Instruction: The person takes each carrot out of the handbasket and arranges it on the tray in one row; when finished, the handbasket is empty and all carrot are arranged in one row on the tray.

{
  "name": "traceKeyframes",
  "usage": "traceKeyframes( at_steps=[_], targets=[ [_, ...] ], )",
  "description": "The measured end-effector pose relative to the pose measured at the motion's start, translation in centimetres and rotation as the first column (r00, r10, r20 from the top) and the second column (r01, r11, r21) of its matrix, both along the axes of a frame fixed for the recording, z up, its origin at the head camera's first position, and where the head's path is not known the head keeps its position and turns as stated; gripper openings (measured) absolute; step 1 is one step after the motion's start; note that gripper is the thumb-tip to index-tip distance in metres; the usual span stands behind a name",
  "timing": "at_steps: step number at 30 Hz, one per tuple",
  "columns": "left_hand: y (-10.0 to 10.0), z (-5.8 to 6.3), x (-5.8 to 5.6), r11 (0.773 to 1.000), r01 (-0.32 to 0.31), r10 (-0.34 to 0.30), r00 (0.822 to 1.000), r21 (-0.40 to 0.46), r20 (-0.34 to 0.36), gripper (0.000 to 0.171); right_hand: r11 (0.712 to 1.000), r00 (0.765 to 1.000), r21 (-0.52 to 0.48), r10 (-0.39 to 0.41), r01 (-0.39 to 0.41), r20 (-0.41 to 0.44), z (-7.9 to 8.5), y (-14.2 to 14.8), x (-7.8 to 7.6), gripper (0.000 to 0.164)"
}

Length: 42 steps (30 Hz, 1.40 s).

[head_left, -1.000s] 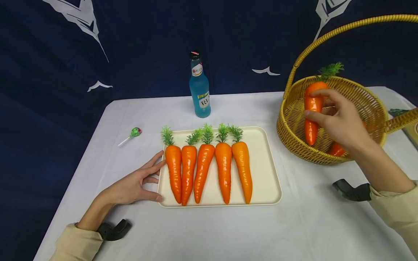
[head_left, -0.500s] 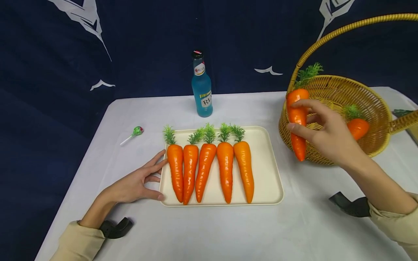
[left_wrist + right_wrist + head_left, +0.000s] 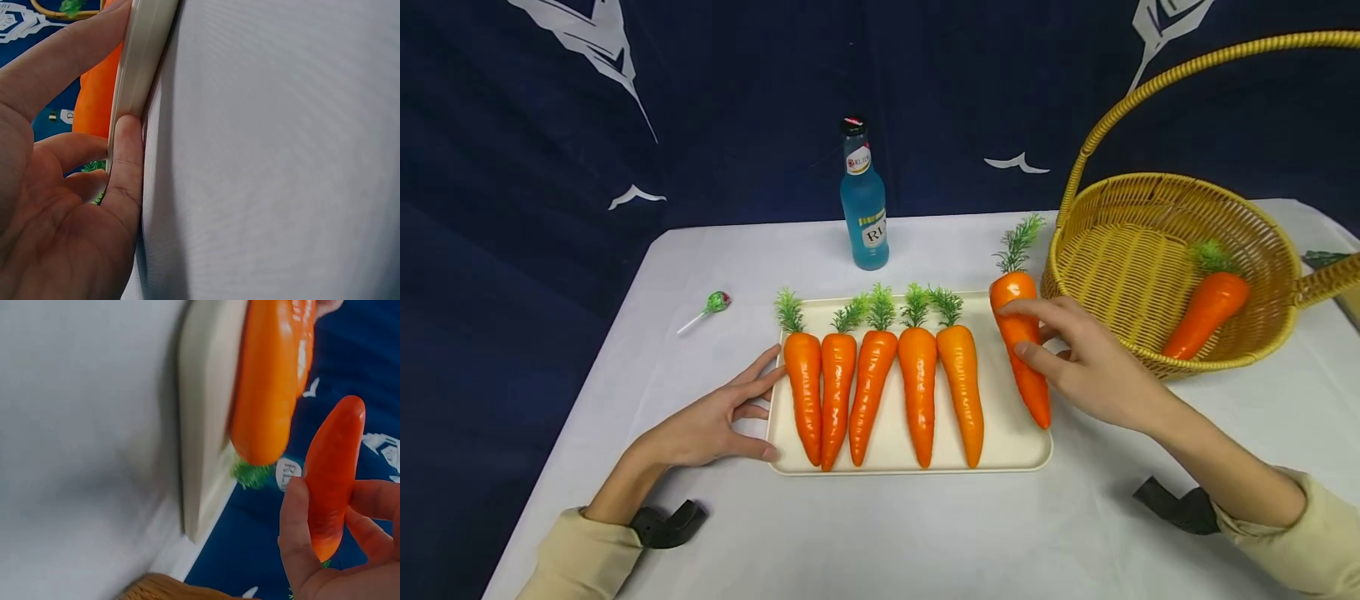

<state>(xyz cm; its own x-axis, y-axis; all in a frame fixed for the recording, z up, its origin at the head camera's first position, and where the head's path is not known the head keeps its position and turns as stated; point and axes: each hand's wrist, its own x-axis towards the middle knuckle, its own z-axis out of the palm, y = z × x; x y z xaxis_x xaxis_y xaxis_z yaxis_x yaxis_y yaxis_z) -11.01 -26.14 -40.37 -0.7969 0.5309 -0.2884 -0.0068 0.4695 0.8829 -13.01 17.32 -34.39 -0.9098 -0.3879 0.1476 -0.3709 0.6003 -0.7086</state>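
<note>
My right hand point(image 3: 1093, 367) pinches an orange carrot point(image 3: 1013, 330) with a feathery green top between thumb and fingers. It hangs tilted over the right side of a cream tray point(image 3: 1011, 450), its tip near the right rim. In the right wrist view the same carrot point(image 3: 334, 469) stands off from the tray's surface. Several carrots point(image 3: 917, 383) lie side by side on the tray, tops pointing away from me. At the tray's left edge rests my left hand point(image 3: 707, 425), fingers spread; in the left wrist view a fingertip point(image 3: 129, 128) touches the tray's outer wall.
A wicker basket point(image 3: 1120, 275) with a tall handle stands at the right, one carrot point(image 3: 1208, 312) inside. Behind the tray stands a blue bottle point(image 3: 865, 208). A green lollipop point(image 3: 718, 301) lies at the left. Dark blue cloth point(image 3: 737, 108) hangs behind the table.
My right hand has lifted a carrot out of the basket and carried it left to above the tray's right side. The left hand has stayed at the tray's left edge.
</note>
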Motion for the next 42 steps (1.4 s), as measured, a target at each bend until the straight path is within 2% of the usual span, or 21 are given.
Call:
traceKeyframes(
  at_steps=[6, 15, 24, 34, 42],
  targets=[
    [-0.1, -0.1, 0.0, 1.0, 0.004, -0.004, 1.0, 0.014, 0.001, 0.1, 0.998, 0.997, 0.061, 0.019, -0.023, 0.068, -0.7, -0.4, 0.4, 0.037],
    [0.0, -0.1, 0.0, 1.0, 0.001, -0.001, 1.0, 0.014, -0.001, 0.099, 0.991, 0.995, 0.114, 0.056, -0.066, 0.083, -1.6, -0.5, 0.4, 0.036],
    [-0.1, -0.1, 0.1, 1.0, 0.001, -0.001, 1.0, 0.024, 0.007, 0.099, 0.983, 0.976, 0.135, 0.099, -0.127, 0.194, -2.2, -1.0, 0.4, 0.039],
    [-0.2, -0.1, 0.2, 0.999, 0.005, -0.006, 1.0, 0.048, 0.023, 0.099, 0.966, 0.959, 0.162, 0.162, -0.203, 0.234, -2.2, -1.0, 0.6, 0.047],
    [-0.1, 0.0, 0.0, 1.0, -0.01, 0.009, 1.0, 0.026, 0.03, 0.099, 0.957, 0.953, 0.17, 0.194, -0.236, 0.232, -2.2, -0.7, 0.4, 0.04]
  ],
)
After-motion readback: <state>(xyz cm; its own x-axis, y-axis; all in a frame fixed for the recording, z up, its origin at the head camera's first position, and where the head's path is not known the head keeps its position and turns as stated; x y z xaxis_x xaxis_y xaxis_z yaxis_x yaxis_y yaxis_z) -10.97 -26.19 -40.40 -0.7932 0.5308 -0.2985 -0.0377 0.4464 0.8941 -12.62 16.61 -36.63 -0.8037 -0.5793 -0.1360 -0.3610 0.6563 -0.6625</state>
